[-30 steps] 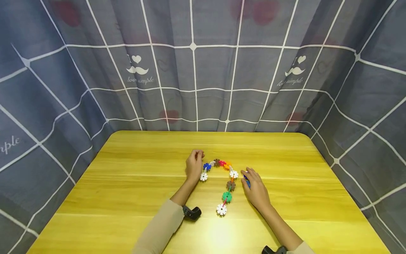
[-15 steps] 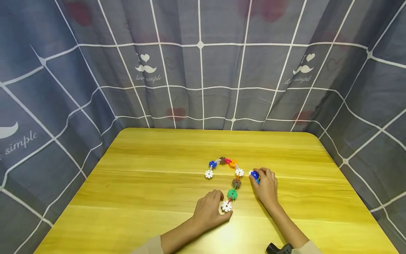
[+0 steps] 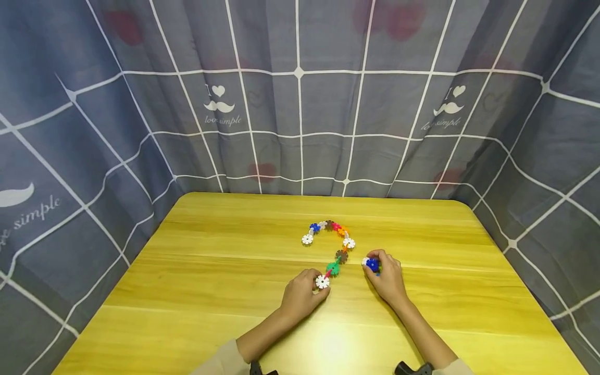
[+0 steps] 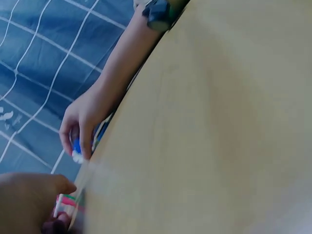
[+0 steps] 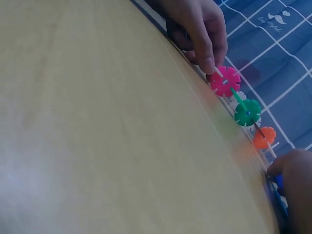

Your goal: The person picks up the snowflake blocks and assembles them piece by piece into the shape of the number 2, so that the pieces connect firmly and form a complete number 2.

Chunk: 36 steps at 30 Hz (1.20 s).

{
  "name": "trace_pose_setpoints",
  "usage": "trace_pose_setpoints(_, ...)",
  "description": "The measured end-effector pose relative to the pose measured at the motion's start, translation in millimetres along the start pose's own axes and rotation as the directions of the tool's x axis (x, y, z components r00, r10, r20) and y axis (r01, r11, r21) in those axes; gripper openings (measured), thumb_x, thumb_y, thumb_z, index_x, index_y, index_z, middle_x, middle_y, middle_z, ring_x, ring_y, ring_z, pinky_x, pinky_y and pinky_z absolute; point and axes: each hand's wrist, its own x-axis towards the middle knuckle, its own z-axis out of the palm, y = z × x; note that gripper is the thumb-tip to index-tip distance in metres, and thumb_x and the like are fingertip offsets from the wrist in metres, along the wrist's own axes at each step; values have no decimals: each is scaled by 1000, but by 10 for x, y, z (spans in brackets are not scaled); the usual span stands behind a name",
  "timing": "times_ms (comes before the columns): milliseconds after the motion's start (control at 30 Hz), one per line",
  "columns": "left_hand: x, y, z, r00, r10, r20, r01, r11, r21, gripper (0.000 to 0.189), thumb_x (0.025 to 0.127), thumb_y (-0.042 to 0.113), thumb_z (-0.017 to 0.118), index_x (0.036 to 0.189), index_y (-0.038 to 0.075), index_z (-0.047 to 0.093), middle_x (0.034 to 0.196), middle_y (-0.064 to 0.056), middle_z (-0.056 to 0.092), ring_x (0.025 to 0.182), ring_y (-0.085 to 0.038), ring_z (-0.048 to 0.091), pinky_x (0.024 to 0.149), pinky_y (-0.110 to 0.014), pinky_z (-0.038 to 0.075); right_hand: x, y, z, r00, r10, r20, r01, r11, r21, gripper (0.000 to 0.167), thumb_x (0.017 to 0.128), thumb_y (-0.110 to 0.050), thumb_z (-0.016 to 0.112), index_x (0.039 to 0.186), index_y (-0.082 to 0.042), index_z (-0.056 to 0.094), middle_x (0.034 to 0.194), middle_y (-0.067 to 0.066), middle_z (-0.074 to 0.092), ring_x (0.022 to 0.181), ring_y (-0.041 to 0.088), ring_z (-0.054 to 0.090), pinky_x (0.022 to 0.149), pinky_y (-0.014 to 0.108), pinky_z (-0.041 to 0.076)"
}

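A chain of interlocking snowflake discs curves like a hook across the table in the head view. Its near end is a white disc [image 3: 322, 282], joined through a pink disc [image 5: 225, 81] to a green disc [image 3: 333, 269]. My left hand [image 3: 301, 296] pinches the white disc between thumb and fingers. To the right of the chain, my right hand [image 3: 390, 277] grips a small cluster of discs; a blue disc [image 3: 372, 264] and a white edge show, while the rest lies hidden under the fingers. In the left wrist view the right hand [image 4: 87, 117] holds this cluster low by the tabletop.
The yellow wood-grain table [image 3: 225, 250] spreads around both hands. A grey-blue checked curtain [image 3: 262, 114] hangs behind and along the sides. Black wrist devices [image 3: 412, 369] sit at the lower edge of the head view.
My left hand has come from the chain's upper left to its near end and taken hold of the white disc. The chain has shifted slightly away. My right hand stays around the blue-and-white cluster.
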Motion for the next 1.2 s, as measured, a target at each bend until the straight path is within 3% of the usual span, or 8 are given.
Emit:
trace_pose_setpoints(100, 92, -38, -53, 988, -96, 124, 113, 984, -138, 33, 79, 29, 73, 98, 3, 64, 61, 8, 48, 50, -1, 42, 45, -16, 36, 2, 9, 18, 1000, -26, 3, 26, 998, 51, 31, 75, -6, 75, 102, -9, 60, 87, 4, 66, 80, 24, 61, 82, 45, 35)
trace_pose_setpoints(167, 153, -73, -91, 959, -167, 230, 228, 936, -269, 35, 80, 28, 73, 100, 2, 63, 60, 6, 52, 47, -3, 47, 45, -19, 40, 3, 11, 25, 1000, -26, 6, 26, 996, 89, 29, 76, -6, 74, 103, -11, 63, 85, 1, 67, 77, 21, 62, 83, 46, 35)
trace_pose_setpoints(367, 251, -180, -149, 810, -257, 527, 561, 604, -566, 27, 86, 17, 66, 101, -5, 60, 65, -10, 62, 48, -14, 59, 48, -27, 52, -1, 1, 17, 1000, 7, 15, -10, 983, 181, 17, 78, -10, 74, 93, -15, 68, 83, -3, 67, 74, 15, 63, 85, 46, 37)
trace_pose_setpoints(433, 257, -199, -157, 786, -250, 565, 597, 541, -592, 22, 87, 12, 64, 99, -6, 60, 66, -12, 63, 50, -14, 59, 50, -26, 52, -2, -4, 14, 999, 12, 36, -19, 982, 190, 15, 79, -12, 74, 91, -16, 67, 82, -5, 67, 74, 12, 64, 83, 44, 42)
trace_pose_setpoints(633, 276, -206, -176, 777, -234, 584, 611, 502, -612, 16, 86, 3, 63, 97, -8, 58, 67, -12, 63, 51, -13, 58, 50, -24, 51, 13, -16, 8, 997, 9, 70, -21, 985, 169, 14, 81, -11, 71, 94, -13, 66, 86, -3, 68, 76, 13, 65, 70, 39, 52)
trace_pose_setpoints(933, 314, -186, -212, 764, -213, 609, 626, 475, -619, 15, 91, 5, 55, 98, -8, 55, 71, -14, 64, 52, -13, 59, 50, -23, 51, -8, -61, 41, 998, -56, -9, 57, 966, 253, 17, 81, -7, 71, 96, -11, 65, 85, 2, 69, 76, 14, 66, 78, 29, 47)
trace_pose_setpoints(1033, 300, -192, -193, 752, -194, 630, 643, 427, -636, 13, 93, 5, 51, 98, -7, 53, 72, -14, 64, 53, -14, 60, 50, -23, 51, -71, -154, 94, 990, -138, 12, 126, 935, 331, 19, 80, -1, 69, 97, -7, 64, 85, 5, 69, 76, 16, 67, 71, 21, 51)
trace_pose_setpoints(1200, 291, -218, -148, 740, -164, 653, 665, 328, -671, 12, 93, 6, 50, 99, -5, 51, 72, -11, 63, 56, -14, 61, 52, -20, 50, -119, -555, 110, 983, -170, 69, 124, 893, 433, 18, 79, 9, 66, 95, 2, 61, 81, 11, 68, 70, 25, 66, 61, 29, 54)
